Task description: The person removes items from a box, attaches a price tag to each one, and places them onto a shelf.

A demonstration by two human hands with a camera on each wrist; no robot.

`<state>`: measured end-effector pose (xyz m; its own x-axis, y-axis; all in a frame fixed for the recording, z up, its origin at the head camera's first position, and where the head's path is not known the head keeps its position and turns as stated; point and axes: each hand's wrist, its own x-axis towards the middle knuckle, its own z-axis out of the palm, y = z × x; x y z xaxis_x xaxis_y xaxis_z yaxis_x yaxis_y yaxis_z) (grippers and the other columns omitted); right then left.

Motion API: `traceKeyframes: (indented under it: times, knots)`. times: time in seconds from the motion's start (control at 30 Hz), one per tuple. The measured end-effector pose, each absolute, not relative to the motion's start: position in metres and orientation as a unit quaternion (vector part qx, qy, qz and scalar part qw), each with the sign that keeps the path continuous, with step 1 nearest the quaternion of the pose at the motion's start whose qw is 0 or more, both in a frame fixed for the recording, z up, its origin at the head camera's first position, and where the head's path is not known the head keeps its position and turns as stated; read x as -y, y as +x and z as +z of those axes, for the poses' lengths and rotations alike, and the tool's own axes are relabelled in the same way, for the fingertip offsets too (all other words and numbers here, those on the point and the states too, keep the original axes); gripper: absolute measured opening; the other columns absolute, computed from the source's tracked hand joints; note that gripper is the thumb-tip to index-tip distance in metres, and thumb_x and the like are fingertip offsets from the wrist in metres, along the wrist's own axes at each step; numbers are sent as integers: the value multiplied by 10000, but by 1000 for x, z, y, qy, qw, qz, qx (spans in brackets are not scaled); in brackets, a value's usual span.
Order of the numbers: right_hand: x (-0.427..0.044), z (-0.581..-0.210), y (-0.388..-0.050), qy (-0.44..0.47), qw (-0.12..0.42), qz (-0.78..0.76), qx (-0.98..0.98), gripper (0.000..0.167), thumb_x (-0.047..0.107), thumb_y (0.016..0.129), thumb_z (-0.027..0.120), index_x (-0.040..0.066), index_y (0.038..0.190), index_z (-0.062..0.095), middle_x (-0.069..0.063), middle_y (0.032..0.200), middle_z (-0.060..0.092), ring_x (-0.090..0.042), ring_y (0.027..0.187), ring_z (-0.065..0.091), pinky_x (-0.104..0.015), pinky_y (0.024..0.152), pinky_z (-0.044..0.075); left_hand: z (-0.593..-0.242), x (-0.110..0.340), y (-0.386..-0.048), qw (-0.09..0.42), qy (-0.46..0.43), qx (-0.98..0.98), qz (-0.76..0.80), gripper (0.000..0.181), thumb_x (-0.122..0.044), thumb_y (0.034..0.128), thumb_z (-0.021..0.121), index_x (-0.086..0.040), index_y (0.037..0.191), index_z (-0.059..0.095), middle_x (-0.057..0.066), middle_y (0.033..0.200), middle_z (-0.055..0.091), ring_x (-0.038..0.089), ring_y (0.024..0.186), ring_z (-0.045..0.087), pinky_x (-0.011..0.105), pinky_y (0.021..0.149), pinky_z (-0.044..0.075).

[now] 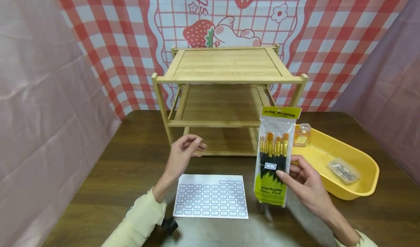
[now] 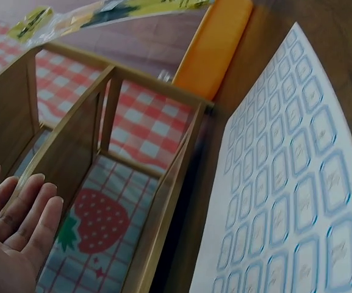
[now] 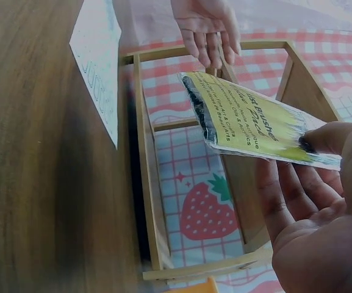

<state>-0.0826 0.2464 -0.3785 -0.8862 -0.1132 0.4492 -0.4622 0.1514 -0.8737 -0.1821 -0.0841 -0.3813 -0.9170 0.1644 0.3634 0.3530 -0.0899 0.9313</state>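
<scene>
My right hand (image 1: pixel 310 188) pinches a clear packet of artist brushes (image 1: pixel 270 192) by its right edge, thumb in front, and holds it upright above the table. A small white label (image 1: pixel 270 165) is on the packet's front. In the right wrist view the right hand (image 3: pixel 322 201) grips the packet (image 3: pixel 243 119) between thumb and fingers. My left hand (image 1: pixel 183 154) is raised in front of the shelf with relaxed, slightly bent fingers, holding nothing; the left wrist view shows that hand (image 2: pixel 17 232) too. Below it lies a sheet of labels (image 1: pixel 210 196), its upper left part without labels.
A wooden three-tier shelf (image 1: pixel 226 63) stands at the back centre. On the right, a yellow basin (image 1: pixel 370 167) holds a perfume bottle (image 1: pixel 301 136) and a clear box of small items (image 1: pixel 342 170). A small black object (image 1: pixel 170 225) is near the left sleeve.
</scene>
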Motion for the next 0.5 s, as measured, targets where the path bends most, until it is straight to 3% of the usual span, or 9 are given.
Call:
traceKeyframes:
  times: [0.23, 0.5]
  knots:
    - [-245, -374, -85, 186, 143, 612, 756, 297, -186, 937, 608, -100, 1208, 522, -8, 1089, 771, -149, 927, 741, -278, 749, 606, -378, 104, -187, 109, -174, 683, -701, 163, -16, 1041, 585, 130, 1100, 628, 262, 980, 724, 365, 901, 722, 409, 779, 614]
    - [-244, -370, -89, 199, 149, 614, 749, 305, -203, 931, 600, -82, 1203, 536, -12, 1088, 771, -139, 926, 738, -257, 750, 600, -373, 122, -190, 141, -156, 682, -701, 138, 37, 991, 648, 121, 1101, 646, 239, 999, 720, 191, 848, 704, 287, 738, 598]
